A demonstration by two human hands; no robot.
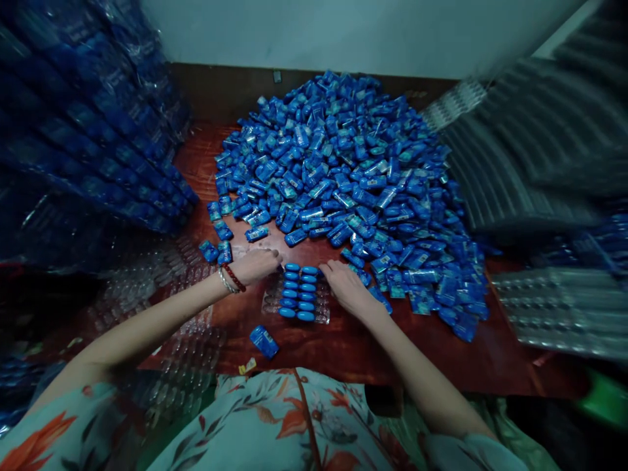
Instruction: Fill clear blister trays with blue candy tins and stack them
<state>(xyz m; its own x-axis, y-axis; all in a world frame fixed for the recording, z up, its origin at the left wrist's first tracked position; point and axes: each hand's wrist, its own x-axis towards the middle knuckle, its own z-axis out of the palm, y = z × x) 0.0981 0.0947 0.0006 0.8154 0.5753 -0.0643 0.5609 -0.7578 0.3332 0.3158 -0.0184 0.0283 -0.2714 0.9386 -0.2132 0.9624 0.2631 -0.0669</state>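
Observation:
A clear plastic blister tray (322,313) lies on the table in front of me, with two columns of glossy blue oblong pieces (298,294) in its middle. My left hand (258,265) is closed in a pinch at the tray's far left corner; whatever lies between its fingertips is hidden. At the far right corner is my right hand (347,288), palm down, its fingers bent and close together. I cannot make out what they grip. A single blue wrapped packet (263,341) rests on the table, nearer to me than the tray.
A large heap of blue wrapped packets (338,163) covers the back of the red-brown table (235,327). Tall stacks of filled blue packs (93,118) rise at the left. Clear trays (181,340) lie at front left, and more stacked trays (564,307) stand at the right.

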